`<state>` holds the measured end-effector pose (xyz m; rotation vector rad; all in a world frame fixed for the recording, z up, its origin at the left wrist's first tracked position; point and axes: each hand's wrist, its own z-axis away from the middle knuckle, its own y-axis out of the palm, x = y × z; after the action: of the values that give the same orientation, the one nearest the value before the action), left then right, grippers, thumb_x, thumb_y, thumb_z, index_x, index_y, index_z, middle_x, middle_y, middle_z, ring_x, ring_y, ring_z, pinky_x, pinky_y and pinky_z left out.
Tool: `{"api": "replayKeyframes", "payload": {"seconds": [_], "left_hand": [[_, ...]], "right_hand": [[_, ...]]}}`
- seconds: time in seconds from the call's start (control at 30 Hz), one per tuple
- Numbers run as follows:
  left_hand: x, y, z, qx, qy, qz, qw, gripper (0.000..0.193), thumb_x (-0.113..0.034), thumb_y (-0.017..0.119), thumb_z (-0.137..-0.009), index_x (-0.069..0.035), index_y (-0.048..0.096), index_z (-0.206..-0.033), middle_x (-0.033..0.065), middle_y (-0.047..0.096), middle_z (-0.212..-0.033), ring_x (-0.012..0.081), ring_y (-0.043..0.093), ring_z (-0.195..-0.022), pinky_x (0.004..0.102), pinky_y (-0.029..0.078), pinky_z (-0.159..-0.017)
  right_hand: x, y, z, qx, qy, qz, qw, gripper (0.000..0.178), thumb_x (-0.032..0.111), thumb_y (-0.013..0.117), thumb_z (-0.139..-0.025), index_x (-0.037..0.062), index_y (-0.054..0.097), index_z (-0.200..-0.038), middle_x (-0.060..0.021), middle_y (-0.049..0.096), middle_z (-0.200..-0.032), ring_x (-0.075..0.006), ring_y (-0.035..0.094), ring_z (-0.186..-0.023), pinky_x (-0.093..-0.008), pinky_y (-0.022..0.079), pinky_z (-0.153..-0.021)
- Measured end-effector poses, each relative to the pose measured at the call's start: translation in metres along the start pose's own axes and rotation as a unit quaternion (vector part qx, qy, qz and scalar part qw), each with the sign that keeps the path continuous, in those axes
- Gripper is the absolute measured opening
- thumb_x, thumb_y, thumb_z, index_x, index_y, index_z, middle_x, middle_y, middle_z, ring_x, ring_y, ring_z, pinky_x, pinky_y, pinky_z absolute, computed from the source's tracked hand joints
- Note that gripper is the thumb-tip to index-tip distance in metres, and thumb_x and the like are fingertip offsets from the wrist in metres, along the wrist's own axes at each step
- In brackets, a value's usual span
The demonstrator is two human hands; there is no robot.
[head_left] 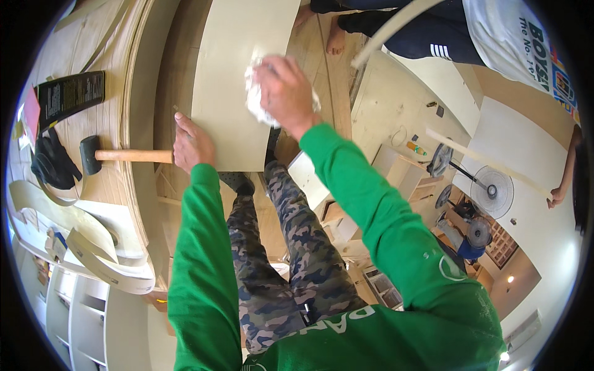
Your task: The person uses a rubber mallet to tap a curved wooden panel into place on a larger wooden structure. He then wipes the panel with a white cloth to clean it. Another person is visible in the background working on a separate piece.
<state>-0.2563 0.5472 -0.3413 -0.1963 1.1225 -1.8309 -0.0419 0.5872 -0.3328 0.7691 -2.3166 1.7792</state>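
A long pale board (238,80) lies lengthwise ahead of me, above my legs. My right hand (284,89) is closed over a crumpled white cloth (253,102) and presses it on the board near its right edge; motion blurs its fingers a little. My left hand (194,145) grips the board's left edge near the close end, one finger pointing forward, the others partly hidden. Just left of it ends the wooden handle of a black-headed mallet (133,156), which rests on a workbench; the handle's tip is hidden by my hand.
The plywood-edged workbench (117,37) on the left bears a dark can (71,99), a black cloth item (54,162) and curved pale strips (93,260). At far right a person (513,37) holds a long strip (489,164). Several fans (492,190) stand behind.
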Motion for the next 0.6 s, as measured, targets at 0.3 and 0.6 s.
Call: {"api": "replayKeyframes", "payload": {"seconds": [0.3,0.6], "left_hand": [[0.014,0.005,-0.007,0.001,0.052,0.029,0.998,0.088,-0.069,0.015,-0.114,-0.009,0.064,-0.156,0.0226,0.073,-0.142,0.0475,0.063,-0.135,0.0571,0.045,-0.118],[0.022,0.004,-0.014,0.024,0.087,0.125,0.988,0.080,-0.065,0.034,-0.114,-0.001,0.066,-0.151,0.0235,0.075,-0.138,0.0428,0.069,-0.129,0.0505,0.049,-0.114]], "right_hand": [[0.026,-0.008,0.013,-0.019,0.008,0.032,0.999,0.016,0.010,0.074,-0.081,0.0062,0.078,-0.095,-0.0069,0.069,-0.107,-0.0300,0.066,-0.102,-0.0442,0.058,-0.082],[0.052,-0.007,0.060,-0.002,-0.017,0.038,0.999,0.011,0.013,0.075,-0.086,0.0092,0.081,-0.095,-0.0062,0.072,-0.109,-0.0288,0.067,-0.103,-0.0436,0.057,-0.080]]}}
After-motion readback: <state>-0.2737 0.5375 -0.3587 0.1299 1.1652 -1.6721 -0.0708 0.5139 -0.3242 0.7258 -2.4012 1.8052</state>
